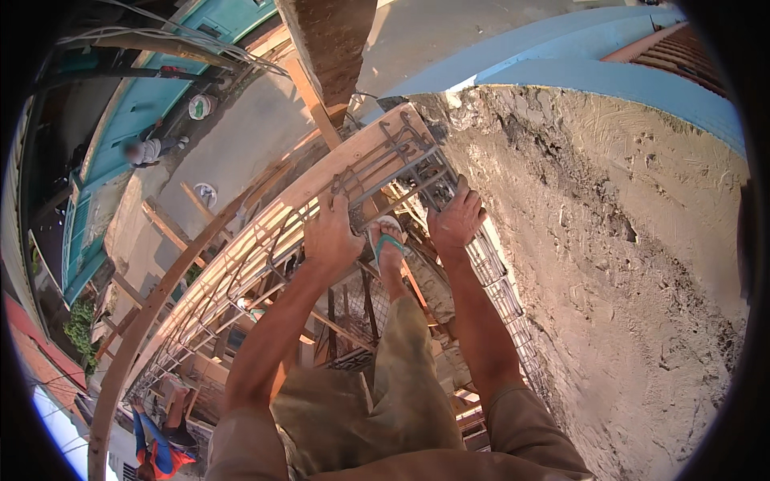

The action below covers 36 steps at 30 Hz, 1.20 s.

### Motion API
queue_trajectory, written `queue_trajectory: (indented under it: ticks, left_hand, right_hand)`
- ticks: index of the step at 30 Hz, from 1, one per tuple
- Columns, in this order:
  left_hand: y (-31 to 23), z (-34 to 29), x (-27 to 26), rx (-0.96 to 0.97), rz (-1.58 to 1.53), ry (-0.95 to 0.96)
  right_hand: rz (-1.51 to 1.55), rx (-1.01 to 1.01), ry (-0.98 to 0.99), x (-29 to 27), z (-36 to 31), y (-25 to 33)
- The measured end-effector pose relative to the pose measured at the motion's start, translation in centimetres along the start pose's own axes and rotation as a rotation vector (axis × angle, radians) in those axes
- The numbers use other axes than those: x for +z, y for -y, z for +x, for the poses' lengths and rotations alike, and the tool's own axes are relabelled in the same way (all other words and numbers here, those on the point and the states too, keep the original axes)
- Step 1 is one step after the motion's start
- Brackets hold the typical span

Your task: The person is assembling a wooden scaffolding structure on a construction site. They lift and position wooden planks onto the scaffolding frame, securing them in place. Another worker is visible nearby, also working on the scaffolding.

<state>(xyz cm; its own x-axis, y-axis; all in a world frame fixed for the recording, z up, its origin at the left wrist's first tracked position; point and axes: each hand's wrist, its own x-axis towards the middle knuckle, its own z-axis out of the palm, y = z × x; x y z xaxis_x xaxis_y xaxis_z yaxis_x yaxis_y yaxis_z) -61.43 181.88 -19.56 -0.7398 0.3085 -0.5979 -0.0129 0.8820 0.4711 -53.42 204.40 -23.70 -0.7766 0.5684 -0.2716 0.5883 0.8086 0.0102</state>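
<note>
A rebar cage [393, 175] of dark steel bars and bent ties lies in front of me, beside a wooden form board [309, 183]. My left hand [330, 239] is closed round the cage's left side, its fingertips hooked over the bars. On the opposite side, near the rough wall, my right hand [457, 220] grips the cage with curled fingers. The bars inside both palms are hidden. Between my hands, my foot in a green-strapped sandal [388, 240] stands among the bars.
A rough plastered wall [609, 240] rises close on my right. Long curved timber [172, 276] runs at left, above the street [233, 148]. One person [148, 151] is down there; another in orange and blue [164, 453] is at lower left. Cables [172, 34] cross the upper left.
</note>
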Motion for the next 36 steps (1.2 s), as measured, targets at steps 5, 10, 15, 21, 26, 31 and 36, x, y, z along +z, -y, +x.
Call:
queue_trajectory:
  ticks: [5,10,15,21,26,31,36]
  left_hand:
    - [0.9,1.0,-0.3,-0.015,-0.04,0.006]
    - [0.1,0.7,-2.2,-0.005,-0.049,0.06]
    - [1.0,-2.4,-2.8,-0.045,-0.113,-0.069]
    - [14.2,-15.4,-2.4,-0.634,-0.157,-0.839]
    - [26.1,-22.8,0.0,-1.325,-1.11,-1.287]
    - [30.4,-21.8,3.5,-1.259,-1.562,-1.115]
    - [32.2,-22.6,5.4,-0.963,-1.638,-1.251]
  right_hand:
    - [0.004,-0.019,0.028,-0.4,0.1,-0.5]
    - [-0.026,-0.004,0.102,-1.1,0.3,-0.2]
    - [0.0,-0.043,0.058,-0.7,0.5,-0.9]
    - [-0.185,-0.067,-0.024,0.6,0.5,-1.4]
    - [-0.301,-0.034,0.041,2.0,1.7,-2.7]
    - [-0.415,-0.068,-0.082,3.8,2.2,-4.0]
    - [-0.477,-0.052,-0.07,3.6,2.1,-3.7]
